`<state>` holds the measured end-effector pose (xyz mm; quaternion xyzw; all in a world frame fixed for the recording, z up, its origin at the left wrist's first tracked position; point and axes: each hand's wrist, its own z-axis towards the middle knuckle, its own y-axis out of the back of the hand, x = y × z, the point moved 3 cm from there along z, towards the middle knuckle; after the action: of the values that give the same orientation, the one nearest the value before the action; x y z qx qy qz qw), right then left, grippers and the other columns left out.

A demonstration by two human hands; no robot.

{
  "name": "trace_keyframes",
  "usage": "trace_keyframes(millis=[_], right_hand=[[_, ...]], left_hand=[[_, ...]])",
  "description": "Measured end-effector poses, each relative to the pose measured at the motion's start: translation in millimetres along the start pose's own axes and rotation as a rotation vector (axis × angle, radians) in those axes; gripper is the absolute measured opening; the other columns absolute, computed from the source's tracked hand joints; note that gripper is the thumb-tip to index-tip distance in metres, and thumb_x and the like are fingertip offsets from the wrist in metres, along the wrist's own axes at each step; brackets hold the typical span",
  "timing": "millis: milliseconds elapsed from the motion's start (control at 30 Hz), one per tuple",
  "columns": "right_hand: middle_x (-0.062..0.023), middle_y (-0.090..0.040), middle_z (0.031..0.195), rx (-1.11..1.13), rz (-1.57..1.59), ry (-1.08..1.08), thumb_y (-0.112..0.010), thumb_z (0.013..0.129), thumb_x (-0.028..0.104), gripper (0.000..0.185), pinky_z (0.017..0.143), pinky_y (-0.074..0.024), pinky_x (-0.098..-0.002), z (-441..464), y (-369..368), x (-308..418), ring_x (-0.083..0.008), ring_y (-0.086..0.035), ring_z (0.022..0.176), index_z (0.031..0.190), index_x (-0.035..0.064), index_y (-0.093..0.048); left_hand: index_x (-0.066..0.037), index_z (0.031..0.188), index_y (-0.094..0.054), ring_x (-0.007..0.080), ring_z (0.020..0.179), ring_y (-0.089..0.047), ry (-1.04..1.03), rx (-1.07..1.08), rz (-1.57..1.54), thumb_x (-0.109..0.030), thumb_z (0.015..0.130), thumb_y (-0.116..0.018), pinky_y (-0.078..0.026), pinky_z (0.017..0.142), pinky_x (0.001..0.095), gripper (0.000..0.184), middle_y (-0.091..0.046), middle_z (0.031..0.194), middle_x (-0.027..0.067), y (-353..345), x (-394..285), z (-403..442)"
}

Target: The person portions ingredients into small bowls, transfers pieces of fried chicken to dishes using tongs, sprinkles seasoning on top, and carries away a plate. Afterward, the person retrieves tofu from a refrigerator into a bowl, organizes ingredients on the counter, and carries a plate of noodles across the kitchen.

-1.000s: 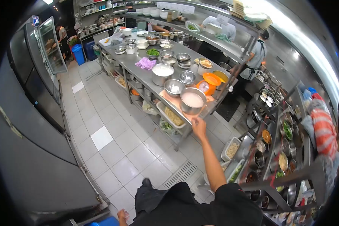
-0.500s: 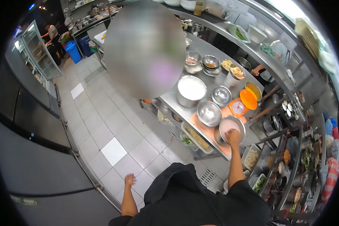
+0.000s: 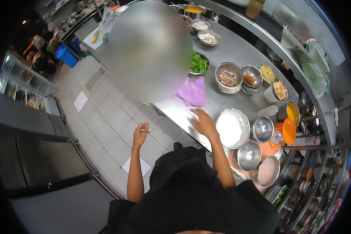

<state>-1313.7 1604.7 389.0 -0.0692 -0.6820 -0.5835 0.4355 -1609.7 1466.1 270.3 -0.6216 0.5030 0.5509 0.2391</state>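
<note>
My right hand (image 3: 204, 123) reaches over the near edge of the steel counter, fingers spread and holding nothing. Just beyond it lies a crumpled purple cloth (image 3: 194, 92), apart from the fingertips. To the right of that hand stands a large pot of white powder (image 3: 233, 128). My left hand (image 3: 141, 132) hangs over the floor, away from the counter, with loosely bent fingers and nothing visible in it. A pot of pinkish liquid (image 3: 268, 171) sits at the counter's right end, beside an empty steel bowl (image 3: 249, 156).
Farther along the counter are a bowl of leafy greens (image 3: 199, 63), a bowl of chopped meat (image 3: 227, 77) and an orange scale (image 3: 277, 136). Dark refrigerators (image 3: 46, 163) line the left. A blue bin (image 3: 66, 56) stands behind. A blurred disc hides the upper middle.
My right hand has left the pot of pinkish liquid and moved left along the counter toward the purple cloth. My left hand has risen. The view has shifted along the counter.
</note>
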Motion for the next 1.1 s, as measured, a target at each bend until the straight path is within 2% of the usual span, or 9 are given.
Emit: trace_keyframes(millis=[33,233,333,367,567,700,833,1000,1100], right_hand=[[-0.0252,-0.038,0.137,0.117,-0.01,-0.103,-0.061,0.08,0.015,0.051,0.098,-0.0375,-0.0484,34.1,-21.6,-4.4,-0.0437,-0.045,0.118,0.13,0.0122,-0.048],[-0.0192,-0.032,0.137,-0.025,-0.444,-0.387,-0.065,0.074,0.015,0.058,0.086,-0.0358,-0.0651,161.7,-97.9,-41.6,-0.0467,-0.037,0.119,0.127,0.0213,-0.044],[-0.0152,-0.046,0.113,-0.3,-0.644,-0.287,-0.068,0.067,0.015,0.051,0.075,-0.0419,-0.0533,172.2,-107.6,-50.2,-0.0377,-0.047,0.101,0.114,0.0166,-0.049],[-0.014,-0.048,0.105,-0.2,-0.528,-0.38,-0.068,0.064,0.013,0.047,0.073,-0.0432,-0.0502,176.3,-97.2,-43.3,-0.0365,-0.049,0.097,0.107,0.0166,-0.049],[-0.0145,-0.052,0.098,-0.23,-0.406,-0.594,-0.069,0.058,0.009,0.035,0.073,-0.0456,-0.046,179.8,-102.2,-42.4,-0.0368,-0.054,0.088,0.087,0.0134,-0.051],[-0.0151,-0.057,0.098,-0.02,-0.41,-0.894,-0.071,0.061,0.013,0.039,0.081,-0.0461,-0.0407,184.3,-93.5,1.0,-0.0366,-0.057,0.096,0.097,0.014,-0.057],[-0.0173,-0.058,0.117,-0.125,-0.561,-0.746,-0.073,0.07,0.023,0.047,0.082,-0.0492,-0.0408,224.4,-90.4,48.2,-0.0372,-0.06,0.099,0.114,0.0147,-0.059],[-0.0183,-0.068,0.086,-0.298,0.348,-0.627,-0.069,0.083,0.029,0.044,0.062,-0.0509,-0.0296,343.3,-125.0,69.7,-0.0205,-0.068,0.072,0.116,0.002,-0.054],[-0.0209,-0.067,0.078,-0.311,0.255,-0.6,-0.066,0.081,0.047,0.066,0.07,-0.0512,-0.0385,405.5,-145.9,68.9,-0.0346,-0.067,0.076,0.121,-0.0027,-0.047]], left_hand=[[-0.01,0.11,-0.06,0.0133,0.071,-0.061,-0.009,-0.035,-0.039,-0.028,0.09,-0.057,-0.044,0.058,0.025,0.027,-0.063,0.094,0.0049,12.4,-16.3,14.0],[-0.009,0.111,-0.059,0.0121,0.075,-0.061,-0.008,-0.119,-0.07,-0.028,0.092,-0.054,-0.045,0.062,0.0241,0.028,-0.062,0.097,0.0047,81.9,-52.0,119.1],[-0.006,0.108,-0.06,0.0119,0.074,-0.061,-0.066,-0.163,-0.093,-0.028,0.091,-0.057,-0.045,0.061,0.0233,0.028,-0.062,0.094,0.0046,117.7,-63.5,197.0],[-0.004,0.106,-0.061,0.0117,0.073,-0.06,-0.119,-0.2,-0.112,-0.029,0.09,-0.059,-0.045,0.061,0.0226,0.029,-0.062,0.092,0.0047,132.2,-65.2,218.7],[-0.006,0.116,-0.056,0.0138,0.071,-0.061,-0.121,-0.246,0.018,-0.032,0.09,-0.058,-0.045,0.058,0.0232,0.037,-0.062,0.094,0.0059,206.6,-98.1,391.0],[-0.006,0.124,-0.05,0.0151,0.072,-0.063,0.089,0.017,0.196,-0.034,0.09,-0.059,-0.048,0.058,0.025,0.045,-0.063,0.095,0.0101,212.4,-133.4,453.8],[-0.004,0.125,-0.048,0.0197,0.069,-0.066,0.096,0.221,0.317,-0.029,0.087,-0.058,-0.051,0.058,0.0297,0.047,-0.065,0.091,0.0164,210.1,-124.5,494.9],[-0.006,0.119,-0.054,0.0278,0.075,-0.067,0.008,0.206,0.409,-0.024,0.083,-0.057,-0.051,0.068,0.036,0.041,-0.066,0.092,0.019,209.8,-126.9,522.9],[-0.012,0.116,-0.058,0.0338,0.097,-0.061,-0.112,0.103,0.595,-0.028,0.081,-0.057,-0.046,0.085,0.0404,0.038,-0.066,0.101,0.016,213.8,-133.4,547.3]])
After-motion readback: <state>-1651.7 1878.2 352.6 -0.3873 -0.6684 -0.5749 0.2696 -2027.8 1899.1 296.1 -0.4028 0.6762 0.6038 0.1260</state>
